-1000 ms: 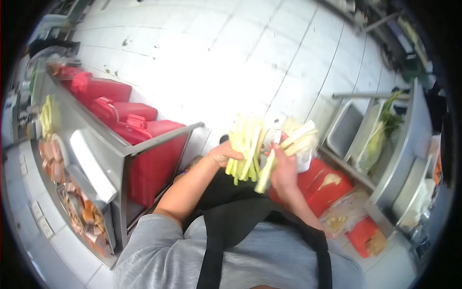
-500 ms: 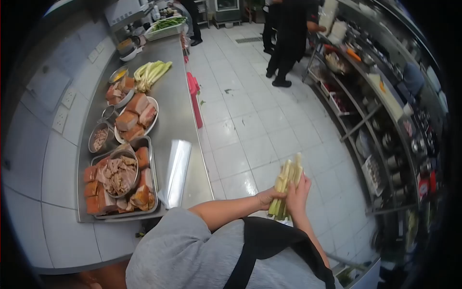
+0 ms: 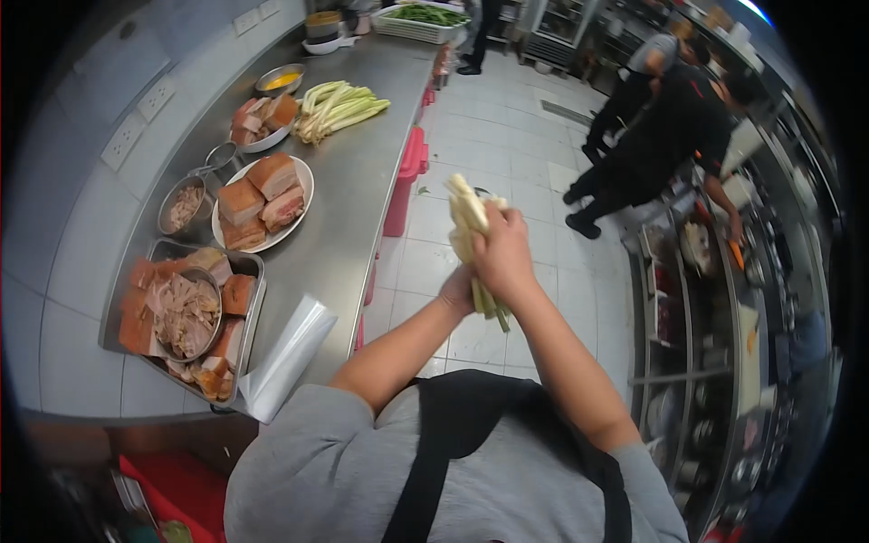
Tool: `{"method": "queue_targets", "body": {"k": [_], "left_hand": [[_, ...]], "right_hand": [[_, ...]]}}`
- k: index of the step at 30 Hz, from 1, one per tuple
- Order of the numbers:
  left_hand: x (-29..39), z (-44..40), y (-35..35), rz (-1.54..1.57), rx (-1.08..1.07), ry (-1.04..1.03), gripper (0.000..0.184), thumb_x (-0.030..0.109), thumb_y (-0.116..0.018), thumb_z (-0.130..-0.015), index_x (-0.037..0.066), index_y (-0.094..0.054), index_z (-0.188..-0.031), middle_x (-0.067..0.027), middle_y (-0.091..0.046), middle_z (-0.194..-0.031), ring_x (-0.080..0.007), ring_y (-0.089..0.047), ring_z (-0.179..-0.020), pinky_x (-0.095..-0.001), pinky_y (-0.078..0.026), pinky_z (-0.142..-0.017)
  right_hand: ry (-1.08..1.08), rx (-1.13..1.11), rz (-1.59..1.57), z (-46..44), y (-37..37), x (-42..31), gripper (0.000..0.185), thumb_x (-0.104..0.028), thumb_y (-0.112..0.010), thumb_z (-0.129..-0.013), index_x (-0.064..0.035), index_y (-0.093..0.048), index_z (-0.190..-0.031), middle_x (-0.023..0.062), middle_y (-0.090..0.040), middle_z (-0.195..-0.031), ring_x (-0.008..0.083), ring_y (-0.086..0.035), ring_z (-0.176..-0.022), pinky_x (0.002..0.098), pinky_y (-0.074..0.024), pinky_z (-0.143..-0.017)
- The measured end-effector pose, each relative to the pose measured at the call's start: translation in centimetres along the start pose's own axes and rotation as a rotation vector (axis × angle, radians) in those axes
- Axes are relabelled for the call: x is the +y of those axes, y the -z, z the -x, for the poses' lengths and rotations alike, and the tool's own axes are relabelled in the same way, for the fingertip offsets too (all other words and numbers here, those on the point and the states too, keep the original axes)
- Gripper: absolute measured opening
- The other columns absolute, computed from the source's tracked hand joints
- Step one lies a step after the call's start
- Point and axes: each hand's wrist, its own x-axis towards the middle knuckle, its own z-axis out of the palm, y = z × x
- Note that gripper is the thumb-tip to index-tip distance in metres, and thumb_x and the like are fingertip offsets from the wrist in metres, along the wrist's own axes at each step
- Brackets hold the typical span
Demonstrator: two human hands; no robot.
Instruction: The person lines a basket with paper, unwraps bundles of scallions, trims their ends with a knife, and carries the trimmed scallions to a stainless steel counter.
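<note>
A bundle of pale green onion stalks (image 3: 466,213) is held in front of my body, over the tiled floor. Its white ends point up and forward; the green ends stick out below my fingers. My right hand (image 3: 504,256) wraps round the bundle from the right, with the knuckles facing up. Lower down, my left hand (image 3: 459,291) closes on the stalks from the left, its fingers mostly hidden behind the right hand. Another bunch of green onions (image 3: 339,109), with roots on, lies on the steel table (image 3: 358,195) to my left.
On the table are a plate of pork blocks (image 3: 243,201), a metal tray of pork (image 3: 244,362) with a bowl of sliced meat (image 3: 187,312), and a plastic wrap roll (image 3: 288,355). Pink bins (image 3: 412,172) stand beside it. A co-worker (image 3: 665,136) stands by the right-hand shelves (image 3: 679,380).
My hands and the bundle have moved up and left in the view, and the bundle now tilts forward. The view has shifted; a second co-worker shows more clearly at the right.
</note>
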Motion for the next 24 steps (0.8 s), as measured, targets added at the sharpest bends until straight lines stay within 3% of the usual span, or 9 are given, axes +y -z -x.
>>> {"method": "queue_targets", "body": {"k": [2,4,9,14,15,18,19,22,24], "left_hand": [[3.3,-1.5,1.0,0.031,0.142,-0.162,0.044,0.029,-0.045,-0.095,0.011,-0.035,-0.134,-0.0084,-0.047,-0.129,-0.0195,-0.050,-0.115,-0.0346,-0.045,-0.095],[6.7,-2.7,3.0,-0.085,0.162,-0.318,0.062,0.032,-0.064,-0.083,0.012,-0.035,-0.134,-0.0069,-0.050,-0.123,-0.0201,-0.052,-0.112,-0.0355,-0.046,-0.094],[14.1,-5.9,6.6,-0.167,0.312,-0.576,0.074,0.021,-0.074,-0.073,0.010,-0.035,-0.134,-0.0071,-0.050,-0.122,-0.0235,-0.050,-0.113,-0.0387,-0.044,-0.097],[20.8,-12.1,8.3,-0.145,0.437,-0.597,0.065,0.023,-0.070,-0.078,0.006,-0.038,-0.131,-0.0113,-0.052,-0.122,-0.0270,-0.052,-0.112,-0.0434,-0.044,-0.096],[22.3,-13.5,8.4,-0.121,0.446,-0.571,0.063,0.023,-0.069,-0.080,0.006,-0.038,-0.132,-0.0115,-0.052,-0.122,-0.0272,-0.053,-0.112,-0.0437,-0.044,-0.096],[27.0,-17.8,9.8,-0.210,0.526,-0.534,0.056,0.020,-0.063,-0.085,0.006,-0.036,-0.132,-0.0124,-0.053,-0.121,-0.0270,-0.054,-0.110,-0.0443,-0.046,-0.094],[28.1,-19.1,9.8,-0.256,0.566,-0.529,0.054,0.019,-0.061,-0.086,0.006,-0.036,-0.132,-0.0128,-0.053,-0.120,-0.0269,-0.055,-0.109,-0.0444,-0.046,-0.093],[31.4,-22.0,9.8,-0.270,0.591,-0.515,0.051,0.018,-0.059,-0.088,0.006,-0.036,-0.132,-0.0136,-0.053,-0.119,-0.0270,-0.056,-0.107,-0.0449,-0.048,-0.090],[33.7,-24.3,11.4,-0.291,0.670,-0.539,0.052,0.018,-0.060,-0.088,0.005,-0.035,-0.132,-0.0141,-0.053,-0.117,-0.0270,-0.056,-0.107,-0.0452,-0.050,-0.086]], "right_hand": [[0.119,-0.055,-0.050,-4.5,-1.5,-0.6,0.048,-0.013,-0.056,-0.081,-0.0007,-0.046,-0.127,0.0239,-0.046,-0.117,0.0411,-0.044,-0.107,0.0455,-0.0399,-0.092],[0.192,-0.109,-0.099,-8.3,-2.9,-1.2,0.047,-0.015,-0.054,-0.083,-0.0019,-0.047,-0.127,0.0243,-0.045,-0.118,0.0413,-0.043,-0.108,0.0463,-0.0391,-0.093],[0.191,-0.197,-0.333,-18.3,-9.1,0.6,0.050,-0.020,-0.052,-0.085,0.0018,-0.043,-0.129,0.0269,-0.047,-0.116,0.0426,-0.046,-0.106,0.0444,-0.0384,-0.093],[0.017,-0.579,-0.552,-29.2,-12.7,2.2,0.066,-0.033,-0.054,-0.086,0.0053,-0.031,-0.134,0.0297,-0.052,-0.112,0.0405,-0.052,-0.108,0.0425,-0.0401,-0.093],[0.060,-0.613,-0.514,-31.7,-15.0,3.9,0.067,-0.036,-0.057,-0.085,0.0043,-0.032,-0.132,0.0262,-0.055,-0.111,0.0338,-0.055,-0.107,0.0391,-0.0425,-0.091],[0.029,-0.653,-0.766,-36.8,-15.5,4.9,0.061,-0.033,-0.058,-0.085,0.0029,-0.036,-0.129,0.0218,-0.056,-0.111,0.0278,-0.057,-0.104,0.0364,-0.0446,-0.089],[-0.121,-0.704,-0.834,-38.5,-16.4,5.5,0.058,-0.031,-0.059,-0.085,0.0010,-0.038,-0.128,0.0188,-0.055,-0.114,0.0242,-0.057,-0.101,0.0348,-0.0461,-0.086],[-0.349,-0.782,-0.976,-42.6,-18.0,7.6,0.055,-0.030,-0.059,-0.086,-0.0007,-0.039,-0.128,0.0182,-0.054,-0.116,0.0260,-0.057,-0.100,0.0357,-0.0462,-0.086],[-0.309,-0.843,-0.998,-46.0,-20.1,8.3,0.054,-0.032,-0.055,-0.088,-0.0002,-0.038,-0.129,0.0172,-0.054,-0.115,0.0258,-0.057,-0.100,0.0356,-0.0470,-0.085]]}}
